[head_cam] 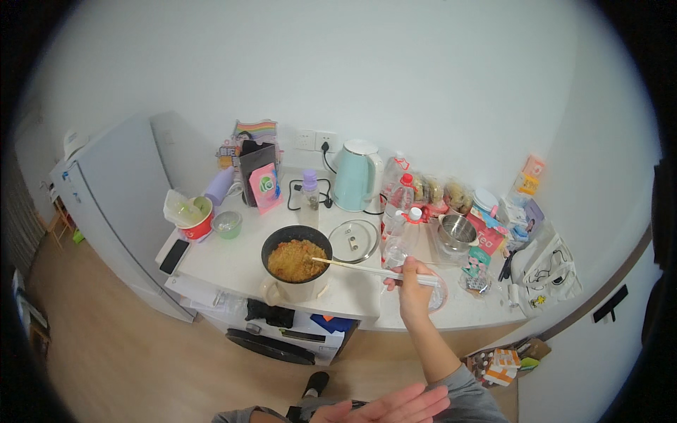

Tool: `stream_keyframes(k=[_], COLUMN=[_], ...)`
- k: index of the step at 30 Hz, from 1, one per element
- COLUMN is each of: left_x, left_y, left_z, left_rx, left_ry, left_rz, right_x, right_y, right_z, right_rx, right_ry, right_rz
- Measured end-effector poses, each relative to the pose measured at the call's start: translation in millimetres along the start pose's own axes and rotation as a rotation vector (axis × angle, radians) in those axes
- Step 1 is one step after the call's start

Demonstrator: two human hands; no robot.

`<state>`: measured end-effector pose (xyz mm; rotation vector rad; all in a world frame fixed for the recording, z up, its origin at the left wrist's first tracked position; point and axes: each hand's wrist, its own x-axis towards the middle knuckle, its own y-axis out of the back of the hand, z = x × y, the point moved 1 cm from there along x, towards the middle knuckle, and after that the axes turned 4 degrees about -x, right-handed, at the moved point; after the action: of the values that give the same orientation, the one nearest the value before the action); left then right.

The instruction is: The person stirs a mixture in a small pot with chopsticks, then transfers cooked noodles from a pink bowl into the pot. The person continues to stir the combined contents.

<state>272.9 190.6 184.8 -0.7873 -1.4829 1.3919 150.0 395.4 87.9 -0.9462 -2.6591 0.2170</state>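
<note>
My right hand (411,283) grips a pair of white chopsticks (370,269), whose tips reach into a dark-lined electric cooking pot (288,288) near the counter's front edge. Orange-yellow food (296,260) fills much of the pot. At the bottom of the view, my left hand (389,407) is held with its fingers extended and nothing visible in it; part of it is cut off by the frame. A glass lid (353,241) with a steel rim lies flat on the counter, just right of the pot.
Behind the pot stand a capped bottle (310,198) and a mint electric kettle (357,177). Plastic bottles (400,195) and a small steel pot (457,231) are to the right. Leftward are a red paper tub (198,227), a green bowl (227,224) and a phone (174,257). A washing machine (322,343) sits below.
</note>
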Motion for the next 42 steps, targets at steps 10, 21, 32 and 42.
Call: stream_keyframes(k=[10,21,32,42], left_x=[-20,-44,-80,-88], left_y=[-10,-12,5,57], left_z=[-40,2,147,247], left_rx=[-0.001,-0.054,0.11,0.063], left_ry=[0.022,0.103,0.052,0.098], left_rz=[-0.014,0.03,0.212,0.396], right_x=[-28,-23,14,14], right_y=[-2,-29,-112,-135], right_z=[7,17,74,34], right_rx=[-0.056,-0.236,-0.503,-0.677], right_ry=[0.051,0.281,0.196,0.029], right_rz=[-0.064,-0.045,0.189,0.204])
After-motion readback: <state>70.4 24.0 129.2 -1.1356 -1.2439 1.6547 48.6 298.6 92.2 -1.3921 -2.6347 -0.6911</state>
